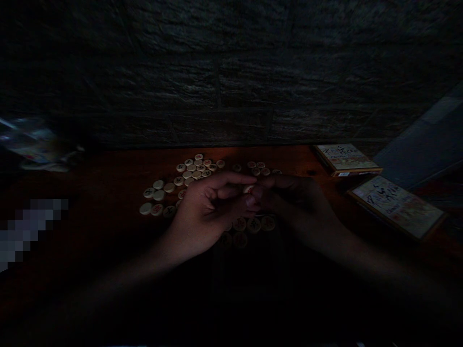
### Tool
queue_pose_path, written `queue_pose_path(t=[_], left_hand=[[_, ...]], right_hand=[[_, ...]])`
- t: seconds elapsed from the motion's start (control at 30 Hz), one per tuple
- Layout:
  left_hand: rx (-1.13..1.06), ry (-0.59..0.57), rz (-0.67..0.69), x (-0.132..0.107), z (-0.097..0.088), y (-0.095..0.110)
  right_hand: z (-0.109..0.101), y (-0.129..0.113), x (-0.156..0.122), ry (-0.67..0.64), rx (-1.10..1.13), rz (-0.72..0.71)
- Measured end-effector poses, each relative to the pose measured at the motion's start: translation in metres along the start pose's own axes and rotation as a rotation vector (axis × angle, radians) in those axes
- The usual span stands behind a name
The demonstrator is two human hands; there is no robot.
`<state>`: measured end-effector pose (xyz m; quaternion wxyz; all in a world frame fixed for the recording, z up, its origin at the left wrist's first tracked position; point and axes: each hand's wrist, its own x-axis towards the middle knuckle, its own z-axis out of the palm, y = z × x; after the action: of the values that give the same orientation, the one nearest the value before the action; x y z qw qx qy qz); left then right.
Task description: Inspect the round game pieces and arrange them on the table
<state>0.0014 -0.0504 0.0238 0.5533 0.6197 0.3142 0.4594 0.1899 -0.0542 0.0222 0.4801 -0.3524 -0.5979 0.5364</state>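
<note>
A round, pale Chinese chess piece [249, 189] with a red mark is pinched between the fingertips of both hands. My left hand [202, 212] grips it from the left, thumb and fingers closed. From the right, my right hand [306, 207] meets it with its thumb and forefinger; this hand is in deep shadow. Just below the hands lie several more pieces [253, 224] in short rows, dim and partly covered by my left hand. Behind my left hand spreads a loose group of pieces [197, 167], some showing red or black characters and some blank.
A smaller cluster of pieces [261, 168] lies beyond my hands. Two illustrated boxes [343, 158] [398, 205] rest on the right of the wooden table [112, 178]. A dark stone wall [231, 86] rises behind. At far left is a blurred, shiny plastic-wrapped object [39, 144].
</note>
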Motion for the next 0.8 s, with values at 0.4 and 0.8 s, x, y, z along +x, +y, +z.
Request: queue_pose_path(t=[0.4,0.8], left_hand=[[-0.034,0.023,-0.027,-0.0011,0.0034,0.0055],[0.003,0.056,-0.076,-0.0022,0.0028,0.0036]], right_hand=[[0.0003,0.0042,-0.0014,0.074,-0.083,-0.032],[-0.0012,0.0043,-0.0021,0.031,-0.208,-0.059]])
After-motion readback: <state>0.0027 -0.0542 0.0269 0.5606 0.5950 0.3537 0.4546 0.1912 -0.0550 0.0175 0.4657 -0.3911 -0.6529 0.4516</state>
